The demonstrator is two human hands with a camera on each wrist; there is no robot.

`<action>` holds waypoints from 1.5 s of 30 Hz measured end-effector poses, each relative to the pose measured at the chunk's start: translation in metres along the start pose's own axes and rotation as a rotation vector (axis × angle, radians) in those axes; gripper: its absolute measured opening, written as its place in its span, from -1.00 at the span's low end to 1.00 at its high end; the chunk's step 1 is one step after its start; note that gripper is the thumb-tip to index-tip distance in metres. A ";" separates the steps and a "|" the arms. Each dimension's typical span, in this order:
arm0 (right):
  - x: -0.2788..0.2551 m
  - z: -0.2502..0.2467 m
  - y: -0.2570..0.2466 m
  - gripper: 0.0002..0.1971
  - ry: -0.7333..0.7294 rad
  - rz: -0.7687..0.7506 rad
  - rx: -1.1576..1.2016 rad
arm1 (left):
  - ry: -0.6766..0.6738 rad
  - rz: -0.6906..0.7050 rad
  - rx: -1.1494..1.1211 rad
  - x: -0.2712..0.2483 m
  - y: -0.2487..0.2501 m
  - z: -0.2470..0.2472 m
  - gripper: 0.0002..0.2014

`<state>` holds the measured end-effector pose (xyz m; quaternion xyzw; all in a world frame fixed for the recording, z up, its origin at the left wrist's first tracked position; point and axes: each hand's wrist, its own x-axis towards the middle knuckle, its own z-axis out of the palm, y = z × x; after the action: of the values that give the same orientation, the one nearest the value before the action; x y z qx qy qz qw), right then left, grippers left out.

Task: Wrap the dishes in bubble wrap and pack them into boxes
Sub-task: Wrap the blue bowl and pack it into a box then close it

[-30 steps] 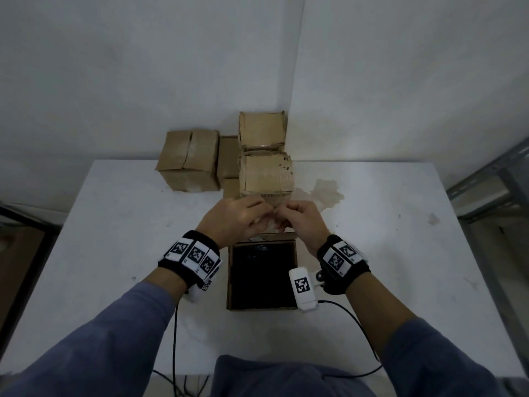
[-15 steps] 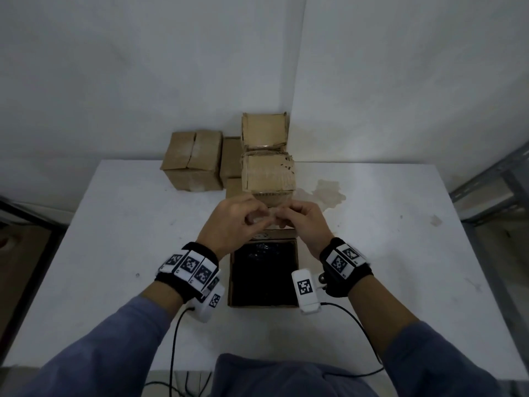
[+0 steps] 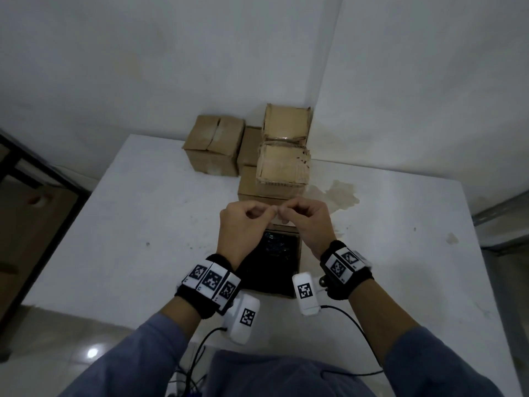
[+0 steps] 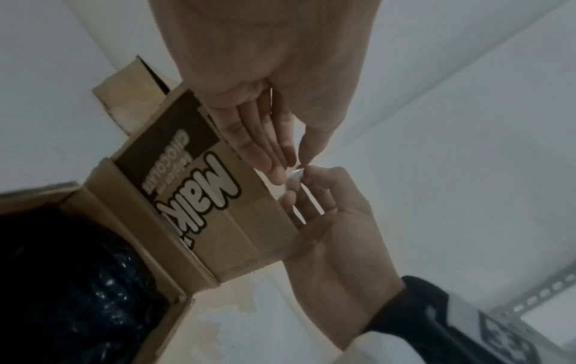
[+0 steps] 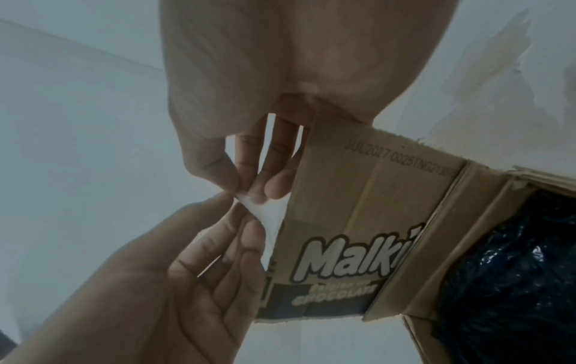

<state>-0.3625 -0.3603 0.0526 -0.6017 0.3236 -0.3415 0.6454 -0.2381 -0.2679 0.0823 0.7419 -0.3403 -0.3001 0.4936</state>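
both hands meet above the open cardboard box point(image 3: 297, 247) on the white table point(image 3: 143, 224). left hand point(image 3: 243, 222) and right hand point(image 3: 306, 219) each pinch a small clear strip point(image 5: 268, 216), probably tape, its length spanning hand to hand. black bubble-wrapped bundle point(image 4: 77, 283) lies inside the box.

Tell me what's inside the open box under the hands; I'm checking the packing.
Inside the open box lies a dark, shiny bubble wrap bundle. Whatever dish it holds is covered, and the hands hide part of the opening.
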 end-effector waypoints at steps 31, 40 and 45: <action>-0.020 -0.006 0.008 -0.91 -0.151 -0.028 -0.096 | 0.081 -0.160 -0.003 -0.042 -0.009 0.024 -0.82; -0.018 -0.007 0.010 -0.91 -0.153 -0.025 -0.165 | 0.017 -0.025 0.180 -0.038 -0.011 0.022 -0.82; -0.018 -0.006 0.006 -0.89 -0.159 -0.028 -0.155 | -0.013 0.017 0.206 -0.036 -0.011 0.020 -0.82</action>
<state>-0.3777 -0.3485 0.0462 -0.6795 0.2885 -0.2757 0.6157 -0.2727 -0.2466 0.0688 0.7839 -0.3788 -0.2639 0.4152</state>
